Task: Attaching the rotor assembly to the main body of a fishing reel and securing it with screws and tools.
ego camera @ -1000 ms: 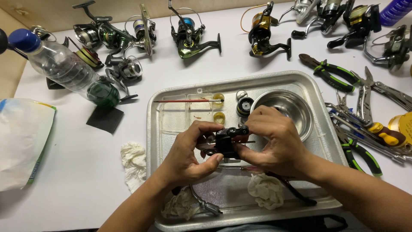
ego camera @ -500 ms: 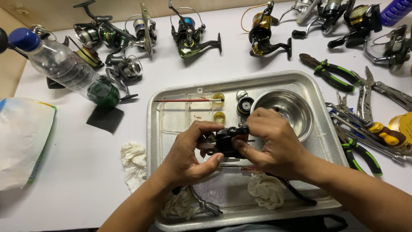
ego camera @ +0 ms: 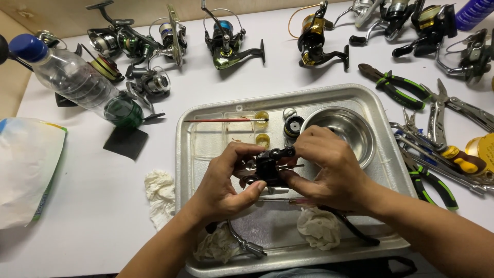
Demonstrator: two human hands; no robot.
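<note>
Little shift since before: both hands (left (ego camera: 224, 180), right (ego camera: 324, 167)) around black reel body (ego camera: 267, 167).

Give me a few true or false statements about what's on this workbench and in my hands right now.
1. Both hands, left hand and right hand, hold a black reel body over the metal tray. True.
2. The steel bowl sits outside the tray. False: it sits inside, at the far right corner.
3. A plastic bottle with a blue cap lies at the left. True.
4. The pliers lie left of the tray. False: they lie to its right.
5. A thin brush lies in the tray. True.
</note>
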